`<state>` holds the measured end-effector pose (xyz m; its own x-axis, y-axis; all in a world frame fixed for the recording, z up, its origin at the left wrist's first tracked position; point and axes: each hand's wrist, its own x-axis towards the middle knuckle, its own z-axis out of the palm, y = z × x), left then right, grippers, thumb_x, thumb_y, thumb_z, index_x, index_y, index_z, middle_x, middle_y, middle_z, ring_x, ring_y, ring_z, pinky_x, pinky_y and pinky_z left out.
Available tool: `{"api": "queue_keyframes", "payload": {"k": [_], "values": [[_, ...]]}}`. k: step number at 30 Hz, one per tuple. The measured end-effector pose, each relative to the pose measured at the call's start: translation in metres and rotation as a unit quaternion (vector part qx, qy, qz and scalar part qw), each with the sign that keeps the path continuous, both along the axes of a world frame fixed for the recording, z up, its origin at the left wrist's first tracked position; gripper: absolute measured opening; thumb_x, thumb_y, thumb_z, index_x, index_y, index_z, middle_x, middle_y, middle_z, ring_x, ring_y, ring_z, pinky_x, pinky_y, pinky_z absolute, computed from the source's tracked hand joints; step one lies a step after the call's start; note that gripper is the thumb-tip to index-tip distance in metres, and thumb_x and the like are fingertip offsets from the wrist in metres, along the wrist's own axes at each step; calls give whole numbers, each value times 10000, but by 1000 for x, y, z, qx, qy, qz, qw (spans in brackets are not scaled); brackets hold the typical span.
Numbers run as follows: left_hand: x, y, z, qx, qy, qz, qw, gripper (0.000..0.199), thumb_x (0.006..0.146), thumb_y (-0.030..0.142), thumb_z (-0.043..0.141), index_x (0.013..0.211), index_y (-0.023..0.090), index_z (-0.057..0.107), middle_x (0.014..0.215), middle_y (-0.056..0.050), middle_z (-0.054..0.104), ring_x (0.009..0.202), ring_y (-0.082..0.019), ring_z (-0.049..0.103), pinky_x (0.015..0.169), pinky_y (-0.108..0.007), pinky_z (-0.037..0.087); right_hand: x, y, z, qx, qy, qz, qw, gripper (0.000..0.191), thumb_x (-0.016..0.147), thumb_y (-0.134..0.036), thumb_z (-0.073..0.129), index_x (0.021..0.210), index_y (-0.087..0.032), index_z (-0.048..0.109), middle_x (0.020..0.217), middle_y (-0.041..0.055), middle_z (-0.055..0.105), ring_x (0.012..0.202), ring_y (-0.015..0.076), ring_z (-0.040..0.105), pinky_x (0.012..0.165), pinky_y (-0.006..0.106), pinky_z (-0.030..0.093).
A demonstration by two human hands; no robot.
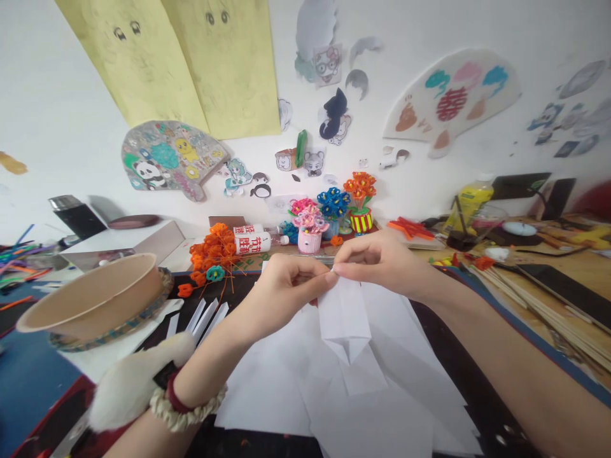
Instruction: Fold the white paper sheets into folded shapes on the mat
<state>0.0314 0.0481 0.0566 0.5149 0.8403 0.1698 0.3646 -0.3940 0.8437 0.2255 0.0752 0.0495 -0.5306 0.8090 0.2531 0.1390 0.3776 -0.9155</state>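
Both hands up over mid table, pinching the top edge of a folded white paper (344,315). Left hand (281,283) fingers curled, thumb & forefinger closed on the paper; right hand (382,261) same grip, fingertips touching the left's. Paper hangs over loose white sheets (286,388). Paper bowl (90,299) near left edge; orange flowers (212,251) & small flower pots (310,232) toward the back edge.

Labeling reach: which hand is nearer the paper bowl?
Left. The left hand is just right of the bowl, pinching the folded paper. The right hand pinches it from farther right.
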Motion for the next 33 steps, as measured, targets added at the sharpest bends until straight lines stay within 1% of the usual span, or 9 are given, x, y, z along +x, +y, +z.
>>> {"api": "queue_keyframes", "payload": {"k": [5,9,12,15,18,22,25,29,33], "values": [[4,-2,0,6,0,-2,1000,370,892,321,524,565,148,500,547,43,418,523,-76,343,471,-218,259,-1,5,-6,18,-3,38,999,140,784,-233,603,659,-171,614,604,-28,565,565,96,512,491,204,396],[4,-1,-1,14,-14,11,1000,366,889,325,524,568,152,506,547,39,429,524,-80,359,477,-219,272,-4,4,-9,47,21,5,999,167,801,-267,593,666,-171,606,624,-24,544,564,97,476,495,211,381],[2,0,-3,16,-23,21,999,342,885,327,527,595,147,551,564,26,469,544,-89,397,497,-224,300,-7,3,-9,43,17,-10,999,231,849,-330,555,691,-167,598,648,-17,528,575,100,468,497,214,368],[1,1,-4,14,-24,22,999,346,879,328,530,583,149,546,548,34,450,522,-84,374,478,-222,281,-6,5,-10,33,5,23,999,250,869,-368,543,720,-171,584,688,-13,519,621,108,469,531,218,376],[3,0,-3,11,-20,26,999,349,868,315,541,561,151,522,530,43,429,504,-77,357,462,-213,270,-4,8,-12,51,-5,49,997,235,872,-348,546,712,-176,567,681,-23,495,622,106,444,539,221,358],[4,-1,-1,2,-27,13,1000,346,871,301,539,561,150,516,531,46,423,503,-73,357,463,-206,274,-5,7,-14,89,-9,26,996,258,875,-344,536,681,-175,559,630,-30,468,567,101,409,492,225,312],[2,-1,0,15,-26,15,999,350,882,313,527,574,148,533,541,41,434,513,-76,357,467,-210,267,-7,5,-15,90,15,12,996,278,885,-358,522,675,-176,536,637,-27,472,567,101,424,494,220,321],[1,-1,-2,35,-18,36,999,356,876,332,537,574,143,556,527,36,459,502,-77,376,460,-208,271,-7,6,-14,84,-6,28,996,281,895,-385,505,701,-183,528,690,-13,492,619,115,449,529,221,354],[1,1,-6,33,-29,40,998,344,864,321,559,574,137,573,524,28,503,498,-75,425,459,-189,307,-4,8,-15,103,-32,24,994,286,895,-386,500,705,-178,549,672,-9,494,610,119,441,513,225,336]]}}
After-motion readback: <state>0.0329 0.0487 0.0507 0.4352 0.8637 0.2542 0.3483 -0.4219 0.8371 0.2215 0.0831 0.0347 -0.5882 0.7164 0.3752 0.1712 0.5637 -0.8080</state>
